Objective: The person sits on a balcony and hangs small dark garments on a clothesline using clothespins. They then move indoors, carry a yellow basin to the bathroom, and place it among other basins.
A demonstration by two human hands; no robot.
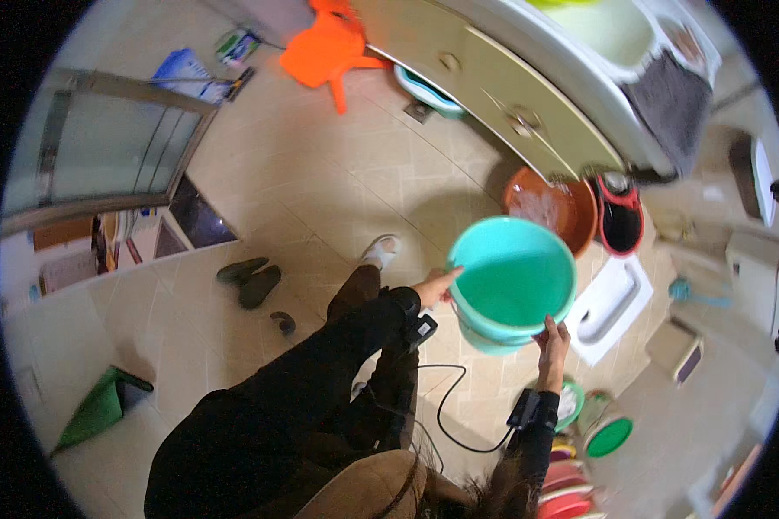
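Observation:
A turquoise plastic bucket [490, 336] hangs in front of me, tipped so that its mouth faces up towards the camera. My left hand [436, 289] grips its left rim, thumb over the edge. At the lower right of the rim, my right hand [552, 350] has hold of it too. Whether any liquid lies in the bucket cannot be told. Just beyond it, an orange-brown basin [586, 230] holds clear water and is partly covered by the bucket. A black device is strapped to each wrist, and a black cable loops below the bucket.
A white squat toilet pan [607, 308] lies right of the bucket. Beside the basin stands a red-and-black bucket [620, 217]. A cabinet [487, 84] with a sink runs along the top. An orange stool [328, 55], dark slippers [259, 285] and a green dustpan [94, 409] stand leftward.

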